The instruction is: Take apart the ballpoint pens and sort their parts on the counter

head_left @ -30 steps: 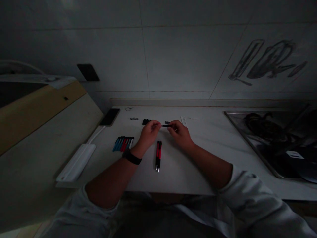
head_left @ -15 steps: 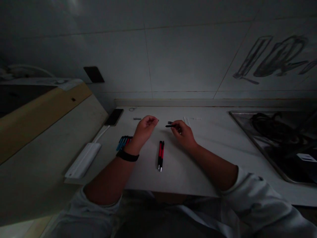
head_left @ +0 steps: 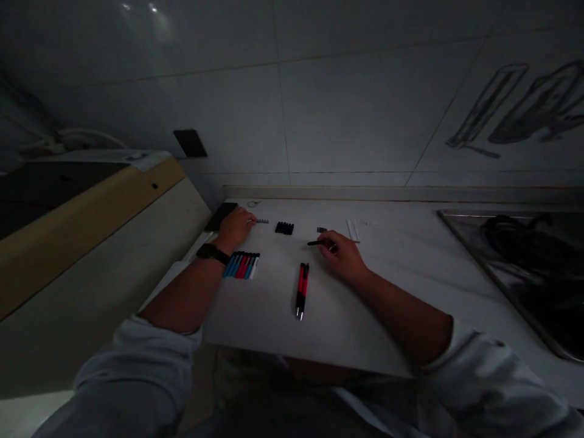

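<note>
My right hand (head_left: pixel 340 252) pinches a small black pen part (head_left: pixel 314 243) that points left above the counter. My left hand (head_left: pixel 236 226) reaches to the far left, its fingertips closed at the end of a row of small dark coil-like pieces (head_left: pixel 261 221), perhaps springs. Whatever is between those fingertips is too small to make out. Two assembled red-and-black pens (head_left: pixel 302 289) lie side by side in front, metal tips toward me. Beside my left wrist is a row of blue, red and white pen barrels (head_left: pixel 243 266). Several black pen parts (head_left: pixel 285 228) lie grouped between my hands.
Thin white refills (head_left: pixel 353 230) and a small dark cluster of parts (head_left: pixel 322 230) lie beyond my right hand. A phone (head_left: pixel 222 216) is by my left hand. At right a steel-edged stove (head_left: pixel 474 267) borders the counter; a tiled wall (head_left: pixel 347 121) rises behind.
My left hand has moved left and away from the middle to the row of small pieces, uncovering the black parts and barrels. My right hand still holds the black part. The view has shifted slightly.
</note>
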### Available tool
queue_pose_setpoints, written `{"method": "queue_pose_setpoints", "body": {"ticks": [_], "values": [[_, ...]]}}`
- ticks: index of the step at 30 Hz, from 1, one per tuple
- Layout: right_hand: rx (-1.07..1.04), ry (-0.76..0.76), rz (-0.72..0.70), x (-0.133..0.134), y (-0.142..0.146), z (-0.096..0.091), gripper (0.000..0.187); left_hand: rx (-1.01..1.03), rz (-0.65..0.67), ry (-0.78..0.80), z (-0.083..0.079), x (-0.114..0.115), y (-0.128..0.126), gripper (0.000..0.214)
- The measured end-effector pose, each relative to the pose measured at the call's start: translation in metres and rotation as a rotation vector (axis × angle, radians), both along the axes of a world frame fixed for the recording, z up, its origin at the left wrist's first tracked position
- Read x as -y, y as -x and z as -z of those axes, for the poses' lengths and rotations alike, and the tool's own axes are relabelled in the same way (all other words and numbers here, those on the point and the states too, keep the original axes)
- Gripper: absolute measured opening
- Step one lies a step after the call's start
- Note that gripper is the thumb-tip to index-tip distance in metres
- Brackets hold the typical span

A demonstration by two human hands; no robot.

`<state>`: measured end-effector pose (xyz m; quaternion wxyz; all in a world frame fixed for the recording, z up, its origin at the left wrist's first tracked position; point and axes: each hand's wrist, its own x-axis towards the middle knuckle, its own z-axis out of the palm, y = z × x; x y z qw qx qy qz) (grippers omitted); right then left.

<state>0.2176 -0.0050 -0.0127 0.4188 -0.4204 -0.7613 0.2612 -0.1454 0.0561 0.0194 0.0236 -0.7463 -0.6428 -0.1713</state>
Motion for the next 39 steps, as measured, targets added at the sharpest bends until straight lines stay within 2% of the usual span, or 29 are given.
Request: {"method": "queue_pose_setpoints", "body": {"ticks": [5,10,14,17,20,24,26,30,35,39], "values": [[0.018,-0.015,-0.022,-0.001,0.0,0.001,0.016,0.002,-0.004,-0.003,0.012,-0.007,0.006,0.017],[0.036,-0.019,-0.043,0.0,0.0,0.001,0.015,0.034,0.013,-0.014,0.016,-0.009,0.009,0.017],[0.032,-0.012,-0.048,0.0,0.0,0.0,0.016,0.009,0.02,-0.02,0.011,-0.009,0.011,0.019],[-0.002,0.022,-0.049,0.0,0.0,-0.001,0.017,0.038,0.022,-0.052,-0.001,-0.004,0.006,0.017],[-0.088,0.107,-0.061,-0.002,0.002,0.0,0.019,0.101,0.151,-0.076,-0.021,0.009,-0.018,0.018],[-0.28,0.307,-0.138,-0.007,0.004,0.004,0.027,0.088,0.619,-0.008,-0.049,0.038,-0.076,0.035],[-0.377,0.398,-0.194,-0.009,0.004,0.005,0.03,0.04,0.748,-0.008,-0.058,0.05,-0.102,0.042],[-0.477,0.504,-0.28,-0.01,0.004,0.002,0.031,-0.094,0.825,-0.064,-0.059,0.06,-0.13,0.049],[-0.548,0.542,-0.298,-0.008,0.004,-0.002,0.033,-0.118,0.809,-0.085,-0.052,0.061,-0.137,0.063],[-0.572,0.55,-0.262,-0.008,0.005,-0.003,0.046,-0.057,0.798,-0.066,-0.049,0.054,-0.137,0.058]]}}
